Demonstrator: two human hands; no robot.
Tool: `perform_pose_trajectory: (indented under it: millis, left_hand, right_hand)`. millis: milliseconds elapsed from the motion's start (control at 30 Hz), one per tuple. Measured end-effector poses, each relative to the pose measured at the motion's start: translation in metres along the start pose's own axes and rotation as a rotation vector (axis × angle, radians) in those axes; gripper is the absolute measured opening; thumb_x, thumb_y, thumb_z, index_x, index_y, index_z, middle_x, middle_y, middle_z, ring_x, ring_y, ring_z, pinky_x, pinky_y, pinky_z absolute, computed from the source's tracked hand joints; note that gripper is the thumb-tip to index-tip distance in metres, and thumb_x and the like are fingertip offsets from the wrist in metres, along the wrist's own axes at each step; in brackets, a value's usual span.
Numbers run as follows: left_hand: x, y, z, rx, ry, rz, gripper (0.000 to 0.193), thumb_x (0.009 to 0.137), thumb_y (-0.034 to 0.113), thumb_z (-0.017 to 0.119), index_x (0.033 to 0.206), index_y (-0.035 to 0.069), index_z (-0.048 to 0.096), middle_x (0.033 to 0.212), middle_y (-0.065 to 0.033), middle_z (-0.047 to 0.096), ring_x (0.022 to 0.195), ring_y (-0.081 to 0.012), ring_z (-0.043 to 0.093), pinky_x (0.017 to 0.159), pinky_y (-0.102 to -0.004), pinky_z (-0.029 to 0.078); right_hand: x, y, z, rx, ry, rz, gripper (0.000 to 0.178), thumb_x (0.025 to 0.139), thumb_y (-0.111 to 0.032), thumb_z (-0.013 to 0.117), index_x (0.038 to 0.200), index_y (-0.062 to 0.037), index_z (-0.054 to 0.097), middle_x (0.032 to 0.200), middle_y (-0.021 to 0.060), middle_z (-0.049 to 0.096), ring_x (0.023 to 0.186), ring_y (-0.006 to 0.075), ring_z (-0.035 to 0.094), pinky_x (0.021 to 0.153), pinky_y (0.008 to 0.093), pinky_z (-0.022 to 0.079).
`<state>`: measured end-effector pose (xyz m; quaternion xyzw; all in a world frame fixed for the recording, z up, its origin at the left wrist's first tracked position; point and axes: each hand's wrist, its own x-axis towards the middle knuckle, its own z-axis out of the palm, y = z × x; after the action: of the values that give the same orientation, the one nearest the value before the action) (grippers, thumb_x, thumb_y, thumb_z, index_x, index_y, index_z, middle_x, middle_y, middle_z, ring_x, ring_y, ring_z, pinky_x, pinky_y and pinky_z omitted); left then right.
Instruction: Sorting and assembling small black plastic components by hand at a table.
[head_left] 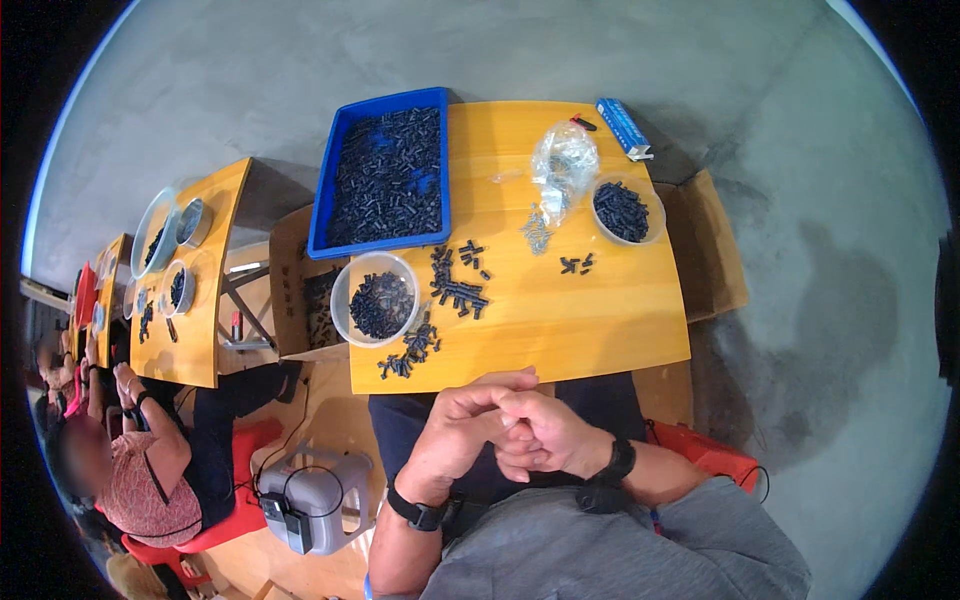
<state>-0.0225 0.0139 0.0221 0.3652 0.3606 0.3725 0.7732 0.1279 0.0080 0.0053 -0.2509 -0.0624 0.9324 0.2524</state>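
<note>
Table (560,345) carries a blue tray (380,246) heaped with black pieces (385,175), the bulk of what I judge is left. My left grip (462,422) and right grip (555,432) clasp each other by its near edge; whether they pinch anything, I cannot tell. Left tub (385,261) and right tub (656,215) hold more pieces, perhaps done; clusters (458,294) and silvery bits (536,235) lie loose.

The person's left hand (458,432) and right hand (555,430) are clasped together at the yellow table's (580,340) near edge, palms hidden. Beyond sit a blue tray (382,245) of black pieces (388,180), two round tubs (343,298) and a clear bag (563,165).
</note>
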Motion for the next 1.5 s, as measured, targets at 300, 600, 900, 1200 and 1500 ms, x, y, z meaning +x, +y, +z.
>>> perform_pose_trajectory:
  millis: [300, 600, 900, 1200, 1500]
  left_hand:
    - [0.007, -0.012, 0.002, -0.177, 0.042, -0.152, 0.021, 0.083, -0.001, 0.06, 0.104, -0.002, 0.065, 0.118, -0.0132, 0.06, 0.112, -0.0208, 0.055, 0.096, -0.0345, 0.042]
    - [0.02, -0.051, -0.019, 0.208, 0.389, -0.081, 0.034, 0.083, 0.001, 0.061, 0.117, -0.004, 0.055, 0.106, -0.0107, 0.062, 0.101, -0.0181, 0.059, 0.087, -0.0281, 0.046]
    - [0.042, -0.081, -0.047, 0.235, 0.431, -0.094, 0.027, 0.083, 0.007, 0.061, 0.107, -0.005, 0.059, 0.094, -0.0077, 0.064, 0.085, -0.0144, 0.06, 0.075, -0.0243, 0.047]
    - [0.054, -0.081, -0.064, 0.038, 0.495, -0.113, 0.017, 0.086, 0.008, 0.059, 0.101, -0.001, 0.06, 0.095, -0.0065, 0.064, 0.089, -0.0154, 0.064, 0.071, -0.023, 0.048]
    - [0.051, -0.086, -0.071, -0.069, 0.456, -0.101, 0.012, 0.089, 0.009, 0.058, 0.098, 0.003, 0.061, 0.099, -0.0049, 0.065, 0.093, -0.0143, 0.064, 0.073, -0.0234, 0.049]
  right_hand:
    - [-0.006, -0.026, -0.018, -0.165, -0.042, 0.055, 0.043, 0.096, -0.043, 0.042, 0.067, -0.0117, 0.042, 0.045, -0.0057, 0.032, 0.031, 0.0067, 0.034, 0.036, 0.0286, 0.045]
    - [-0.034, -0.184, -0.069, -1.775, 1.123, -0.937, 0.039, 0.088, -0.034, 0.054, 0.07, 0.0, 0.055, 0.064, 0.018, 0.059, 0.061, 0.0321, 0.06, 0.057, 0.0408, 0.046]
    - [-0.018, -0.233, -0.113, -2.115, 1.35, -0.773, 0.033, 0.084, -0.035, 0.057, 0.079, -0.0027, 0.058, 0.081, 0.0201, 0.063, 0.077, 0.0392, 0.061, 0.068, 0.0477, 0.048]
    - [0.077, -0.147, -0.088, -1.936, 0.635, -0.879, 0.014, 0.081, -0.016, 0.058, 0.076, -0.0023, 0.058, 0.076, 0.0173, 0.059, 0.077, 0.0364, 0.059, 0.069, 0.0461, 0.046]
    - [0.114, -0.122, -0.085, -2.007, 0.658, -0.773, 0.016, 0.079, -0.018, 0.063, 0.086, -0.0035, 0.062, 0.083, 0.0169, 0.061, 0.079, 0.0365, 0.06, 0.071, 0.0452, 0.048]
